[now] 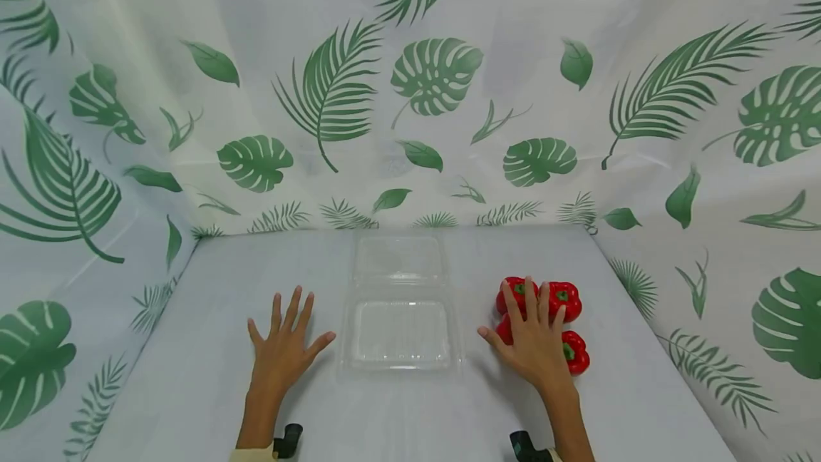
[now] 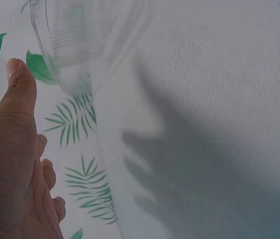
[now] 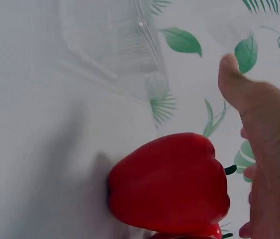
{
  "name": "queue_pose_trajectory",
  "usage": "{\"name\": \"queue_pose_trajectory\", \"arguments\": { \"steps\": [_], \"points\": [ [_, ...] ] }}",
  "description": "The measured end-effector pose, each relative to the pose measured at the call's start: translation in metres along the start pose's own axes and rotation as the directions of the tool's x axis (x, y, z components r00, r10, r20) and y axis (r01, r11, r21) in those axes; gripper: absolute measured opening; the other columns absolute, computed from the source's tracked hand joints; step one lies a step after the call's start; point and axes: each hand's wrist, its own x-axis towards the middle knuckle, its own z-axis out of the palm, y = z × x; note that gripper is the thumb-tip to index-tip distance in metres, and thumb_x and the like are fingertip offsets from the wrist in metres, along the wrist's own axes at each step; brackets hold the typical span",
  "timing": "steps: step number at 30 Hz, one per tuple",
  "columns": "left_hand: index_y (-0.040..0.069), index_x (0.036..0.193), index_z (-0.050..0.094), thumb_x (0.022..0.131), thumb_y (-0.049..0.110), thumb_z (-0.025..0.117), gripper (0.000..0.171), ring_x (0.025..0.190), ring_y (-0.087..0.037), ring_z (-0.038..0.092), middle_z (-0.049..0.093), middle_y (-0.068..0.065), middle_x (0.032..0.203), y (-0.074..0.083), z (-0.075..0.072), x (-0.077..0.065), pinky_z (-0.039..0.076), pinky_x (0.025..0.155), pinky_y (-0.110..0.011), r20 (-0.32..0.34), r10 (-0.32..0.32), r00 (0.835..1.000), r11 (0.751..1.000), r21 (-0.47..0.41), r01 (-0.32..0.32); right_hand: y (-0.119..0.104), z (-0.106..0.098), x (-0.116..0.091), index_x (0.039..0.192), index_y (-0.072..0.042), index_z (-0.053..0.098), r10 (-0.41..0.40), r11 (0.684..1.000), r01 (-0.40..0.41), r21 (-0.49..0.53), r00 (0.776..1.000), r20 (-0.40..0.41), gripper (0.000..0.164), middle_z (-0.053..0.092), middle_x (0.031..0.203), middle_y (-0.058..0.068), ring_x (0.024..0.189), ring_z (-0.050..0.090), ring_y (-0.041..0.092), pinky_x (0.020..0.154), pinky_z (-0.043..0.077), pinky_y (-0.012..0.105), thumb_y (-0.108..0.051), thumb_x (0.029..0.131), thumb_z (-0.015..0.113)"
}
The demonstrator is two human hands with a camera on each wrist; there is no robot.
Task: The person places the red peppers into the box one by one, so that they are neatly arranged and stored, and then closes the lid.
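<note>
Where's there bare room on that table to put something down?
On the table, one patch lies between its left edge and the left hand; another is in front of the clear box, between the forearms. A narrower strip runs between the peppers and the right edge. It's crowded around the peppers, bunched below the right hand.

Container [image 1: 400,334] on the table [image 1: 398,419], left of the bell peppers [image 1: 567,306]
</note>
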Motion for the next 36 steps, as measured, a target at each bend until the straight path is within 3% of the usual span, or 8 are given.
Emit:
{"name": "queue_pose_trajectory", "arguments": {
  "steps": [4,7,9,14,18,21,26,36],
  "points": [
    [0.018,0.157,0.021,0.087,0.064,0.058,0.091,0.149,-0.044,0.012,0.013,-0.007,0.165,0.004,0.003,0.001,0.007,0.106,-0.083,0.005,0.004,1.000,0.998,-0.068,-0.003,0.001,-0.004,0.001,0.152,-0.010,0.031,0.052,0.995,-0.043,0.093,0.993,-0.102,0.089,0.017,0.160,0.024,0.149,0.006,0.048,0.108,0.016,0.077,-0.034,0.079,0.077],
    [0.015,0.158,0.016,0.090,0.058,0.058,0.090,0.148,-0.044,0.019,0.010,-0.009,0.166,0.009,0.008,-0.001,0.011,0.106,-0.082,0.037,0.021,0.999,0.982,-0.188,-0.014,0.002,-0.008,0.001,0.147,-0.006,0.039,0.124,0.981,-0.088,0.173,0.970,-0.210,0.081,0.026,0.157,0.024,0.148,0.016,0.045,0.101,0.032,0.075,-0.021,0.079,0.079],
    [0.013,0.158,0.013,0.092,0.052,0.059,0.090,0.148,-0.041,0.021,0.008,-0.009,0.166,0.013,0.011,-0.004,0.014,0.108,-0.080,0.058,0.045,0.997,0.949,-0.313,-0.024,0.004,-0.010,0.000,0.144,-0.005,0.043,0.173,0.968,-0.110,0.227,0.944,-0.280,0.075,0.033,0.153,0.022,0.146,0.023,0.042,0.096,0.040,0.072,-0.015,0.079,0.079],
    [0.013,0.158,0.005,0.090,0.043,0.067,0.097,0.151,-0.034,0.014,0.005,-0.012,0.166,0.025,0.020,-0.008,0.020,0.118,-0.063,0.084,0.114,0.990,0.821,-0.570,-0.046,0.017,-0.016,-0.004,0.138,-0.002,0.051,0.258,0.940,-0.127,0.318,0.873,-0.414,0.060,0.044,0.143,0.022,0.139,0.038,0.040,0.092,0.046,0.068,-0.009,0.083,0.075],
    [0.021,0.159,0.004,0.084,0.045,0.073,0.105,0.149,-0.035,0.022,0.007,-0.009,0.166,0.033,0.027,-0.011,0.024,0.118,-0.060,0.085,0.118,0.989,0.776,-0.630,-0.038,0.030,-0.019,-0.013,0.135,-0.002,0.053,0.355,0.914,-0.211,0.345,0.828,-0.433,0.052,0.048,0.140,0.023,0.134,0.043,0.039,0.095,0.046,0.067,-0.011,0.087,0.070],
    [0.025,0.158,0.006,0.080,0.043,0.078,0.108,0.145,-0.036,0.031,0.008,-0.004,0.166,0.037,0.031,-0.014,0.028,0.116,-0.062,0.084,0.102,0.991,0.741,-0.671,-0.019,0.041,-0.018,-0.024,0.135,-0.002,0.053,0.423,0.887,-0.278,0.369,0.810,-0.406,0.051,0.048,0.138,0.023,0.131,0.044,0.039,0.096,0.046,0.068,-0.014,0.088,0.069],
    [0.022,0.158,0.010,0.077,0.043,0.080,0.109,0.144,-0.033,0.035,0.007,0.005,0.166,0.041,0.035,-0.019,0.031,0.115,-0.060,0.086,0.099,0.991,0.726,-0.688,-0.013,0.057,-0.013,-0.038,0.136,-0.002,0.052,0.479,0.843,-0.326,0.429,0.817,-0.321,0.051,0.047,0.139,0.025,0.130,0.044,0.040,0.095,0.046,0.068,-0.016,0.089,0.068],
    [0.021,0.158,0.012,0.078,0.045,0.079,0.108,0.147,-0.030,0.029,0.005,0.006,0.166,0.045,0.038,-0.022,0.029,0.117,-0.057,0.073,0.099,0.992,0.731,-0.682,-0.023,0.073,-0.003,-0.053,0.149,-0.006,0.036,0.479,0.765,-0.400,0.505,0.877,-0.031,0.070,0.038,0.147,0.027,0.134,0.037,0.044,0.100,0.040,0.070,-0.032,0.091,0.066]
  ]
}}
